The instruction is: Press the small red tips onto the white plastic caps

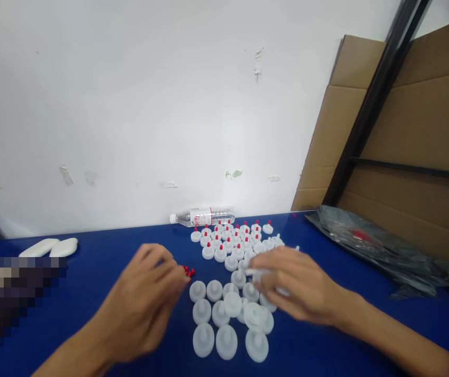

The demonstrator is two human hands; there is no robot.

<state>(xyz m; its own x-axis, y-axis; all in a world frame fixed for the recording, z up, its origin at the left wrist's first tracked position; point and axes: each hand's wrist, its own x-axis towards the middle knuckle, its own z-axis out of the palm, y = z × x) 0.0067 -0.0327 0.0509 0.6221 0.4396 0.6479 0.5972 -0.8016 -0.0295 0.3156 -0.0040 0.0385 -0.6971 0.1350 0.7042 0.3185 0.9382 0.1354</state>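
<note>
In the head view, the person's left hand (145, 301) is low over the blue table (102, 262), palm down and fingers curled inward. Its fingertips are just beside a little heap of small red plastic tips (188, 271). The fingers hide their own inner side, so I cannot tell if they pinch one of the tips.

The right hand (300, 288) comes in from the right side, and its fingers are closed on a white plastic cap (258, 274), which is blurred. This hand is above the right edge of a group of plain white round plastic caps (224, 314), which lie close together, many touching, in the middle of the table between the two hands.

Behind this group, nearer to the wall, there is a second group of white round caps with red tips (230, 240), standing upright in tight rows. Just behind them a clear plastic water bottle with a white lid (204, 216) lies on its side along the far edge of the table.

Two white oval objects (49, 247) lie side by side at the far left of the table. A crumpled grey plastic bag (381, 248) lies at the right, below brown cardboard sheets (424, 125) and a black metal bar (373, 99) that lean against the white wall (130, 104).
</note>
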